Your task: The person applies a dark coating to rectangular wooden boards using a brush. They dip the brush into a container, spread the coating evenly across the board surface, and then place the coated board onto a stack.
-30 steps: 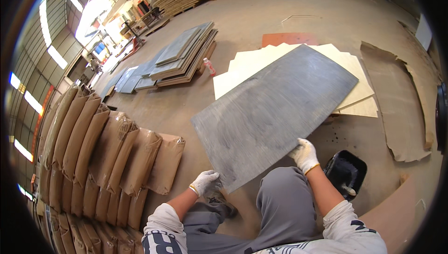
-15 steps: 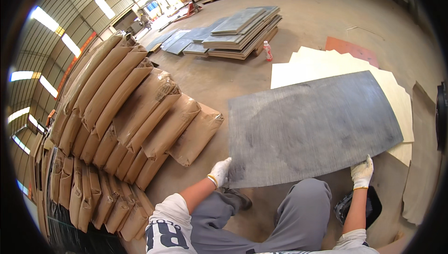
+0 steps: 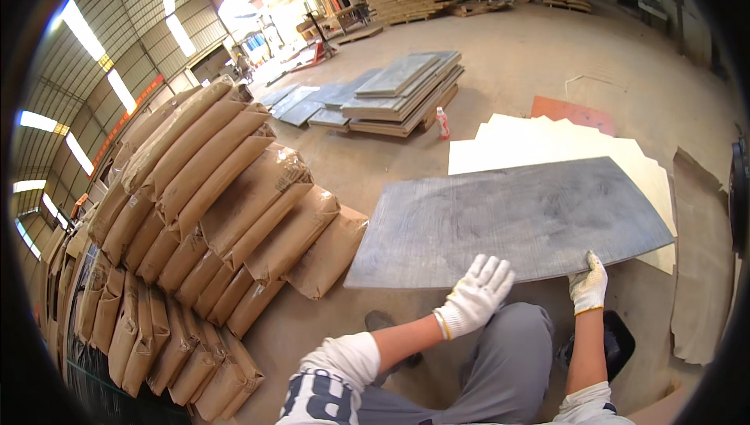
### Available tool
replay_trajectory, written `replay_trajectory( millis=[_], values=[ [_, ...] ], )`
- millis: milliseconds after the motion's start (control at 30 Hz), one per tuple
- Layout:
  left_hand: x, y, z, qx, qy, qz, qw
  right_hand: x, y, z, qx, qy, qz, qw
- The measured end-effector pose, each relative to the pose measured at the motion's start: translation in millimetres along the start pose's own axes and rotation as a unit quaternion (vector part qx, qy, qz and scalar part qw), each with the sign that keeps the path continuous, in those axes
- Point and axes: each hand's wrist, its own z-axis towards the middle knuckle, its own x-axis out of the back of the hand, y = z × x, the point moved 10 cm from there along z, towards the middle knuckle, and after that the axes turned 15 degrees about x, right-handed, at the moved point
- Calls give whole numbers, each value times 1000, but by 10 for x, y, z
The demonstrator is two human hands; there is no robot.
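A large grey board with a streaked, smudged face lies before me over a fanned stack of cream sheets. My right hand, in a white knit glove, grips the board's near edge toward the right, thumb on top. My left hand, gloved the same way, is at the middle of the near edge with its fingers stretched out flat. Whether its fingertips press on the board is hard to tell. A black bucket stands on the floor below my right forearm.
Brown paper-wrapped packs are heaped high on the left. Ahead stand stacked grey boards and a red-and-white bottle. A reddish sheet lies beyond the cream stack, and brown paper at the right.
My left hand has let go of the board's left corner and moved right to the middle of its near edge, fingers opened. My right hand keeps its grip. The view has tipped up.
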Motion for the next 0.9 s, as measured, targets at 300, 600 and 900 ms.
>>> replay_trajectory(
  millis=[300, 600, 900],
  values=[
    [866, 219, 921, 27, 159, 34, 986, -1325, -681, -1210, 39, -102, -37, 993],
    [1847, -278, 1244, 112, 198, 18, 974, -919, 171, -785, 48, -81, 53, 994],
    [3017, -35, 722, 152, 283, 2, 947, -813, 1799, -117, -291, -229, -37, 928]
  ],
)
